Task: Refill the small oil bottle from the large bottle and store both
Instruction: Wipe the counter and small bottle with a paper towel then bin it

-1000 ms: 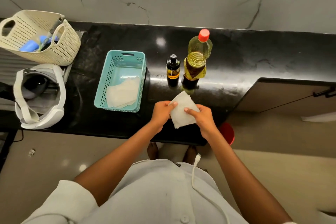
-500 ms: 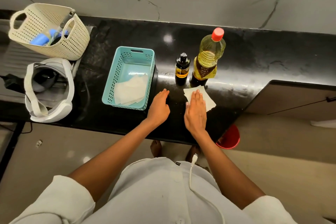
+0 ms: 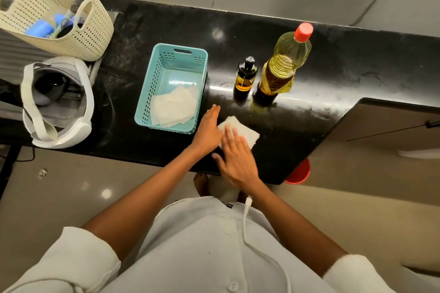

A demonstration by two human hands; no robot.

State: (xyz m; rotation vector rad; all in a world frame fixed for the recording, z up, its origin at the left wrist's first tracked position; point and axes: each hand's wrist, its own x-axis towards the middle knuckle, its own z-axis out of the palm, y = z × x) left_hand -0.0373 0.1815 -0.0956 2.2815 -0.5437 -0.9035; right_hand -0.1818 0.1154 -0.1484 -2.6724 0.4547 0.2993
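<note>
Black polished stone counter [image 3: 333, 59], glossy, faintly streaked, front edge stepped at the right; backed by a pale marble-veined wall.

Cream perforated plastic basket [image 3: 90, 38], two cut-out handles, far left rear of the counter, holding blue items.

White and grey headset [image 3: 57, 104], padded band, lying just in front of the cream basket.

Teal plastic tray basket [image 3: 145, 102], rectangular, slotted walls, handle slot at the rear; holds a loose stack of white paper napkins [image 3: 173, 109].

Large bottle [image 3: 283, 64], clear ribbed plastic, yellow oil, red screw cap on, yellow label low on the body; upright, right of centre, well beyond both hands.

Small oil bottle [image 3: 245, 78], dark-topped with a black cap, amber oil low in clear glass; upright, just left of the large bottle, apart from it, beyond the fingertips of both hands.

Right hand [image 3: 238, 162], flat, fingers spread, pressing on a folded white tissue [image 3: 250, 133] on the counter; gripping nothing.

Left hand [image 3: 209, 128], flat, palm down on the counter, between the teal basket and the tissue, touching the tissue's left edge; holding nothing.

Red round object [image 3: 300, 171], partly hidden under the counter edge
</note>
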